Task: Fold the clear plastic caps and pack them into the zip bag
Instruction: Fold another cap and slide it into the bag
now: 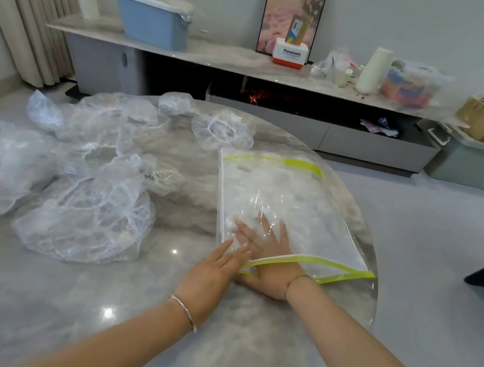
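The zip bag [290,190] lies flat on the marble bench [91,302], its green-edged mouth nearest the person, whose right hand [268,250] lies inside with fingers spread flat, grasping nothing, the left hand [215,270] resting straight-fingered on its near corner, loose clear plastic caps [86,210] heaped leftward.

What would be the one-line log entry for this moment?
right hand flat inside zip bag | left hand rests on bag corner | caps loose on table
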The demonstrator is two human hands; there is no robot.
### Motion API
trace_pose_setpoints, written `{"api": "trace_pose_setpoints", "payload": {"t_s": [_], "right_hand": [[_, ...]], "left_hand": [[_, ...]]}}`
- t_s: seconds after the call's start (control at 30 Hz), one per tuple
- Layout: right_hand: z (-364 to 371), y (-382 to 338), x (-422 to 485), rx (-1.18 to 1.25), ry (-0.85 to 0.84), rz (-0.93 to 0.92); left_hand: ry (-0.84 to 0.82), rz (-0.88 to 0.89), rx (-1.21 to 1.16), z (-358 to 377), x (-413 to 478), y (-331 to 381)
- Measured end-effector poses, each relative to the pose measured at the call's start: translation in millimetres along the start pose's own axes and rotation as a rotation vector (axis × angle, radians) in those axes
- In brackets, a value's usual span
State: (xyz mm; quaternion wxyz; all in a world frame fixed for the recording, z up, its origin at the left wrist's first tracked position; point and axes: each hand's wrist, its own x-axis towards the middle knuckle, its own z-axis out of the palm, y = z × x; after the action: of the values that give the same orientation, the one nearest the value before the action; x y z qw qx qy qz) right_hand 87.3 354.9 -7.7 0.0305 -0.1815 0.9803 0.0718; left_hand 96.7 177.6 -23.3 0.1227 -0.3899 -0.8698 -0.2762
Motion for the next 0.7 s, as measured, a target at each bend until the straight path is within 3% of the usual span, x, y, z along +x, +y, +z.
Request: {"api": "trace_pose_setpoints", "payload": {"t_s": [0.17, 0.4, 0.47, 0.57, 0.7], "right_hand": [[-16, 9, 22, 0.016, -0.183, 0.105], [-14, 1, -13, 0.059, -0.007, 0.040], [-13, -6, -37, 0.041, 0.000, 0.043], [-14, -20, -66, 0.049, -0.036, 0.086], [-29, -32, -81, 0.153, -0.087, 0.084]], "left_hand": [[-0.016, 0.018, -0.030, 0, 1, 0], [-0.129, -0.046, -0.014, -23, -4, -13], [-0.167, -0.137, 0.139, -36, -18, -23], [-0.257, -0.435, 0.353, -61, -45, -43], [-0.385, -0.762, 0.369, -92, -78, -79]]}}
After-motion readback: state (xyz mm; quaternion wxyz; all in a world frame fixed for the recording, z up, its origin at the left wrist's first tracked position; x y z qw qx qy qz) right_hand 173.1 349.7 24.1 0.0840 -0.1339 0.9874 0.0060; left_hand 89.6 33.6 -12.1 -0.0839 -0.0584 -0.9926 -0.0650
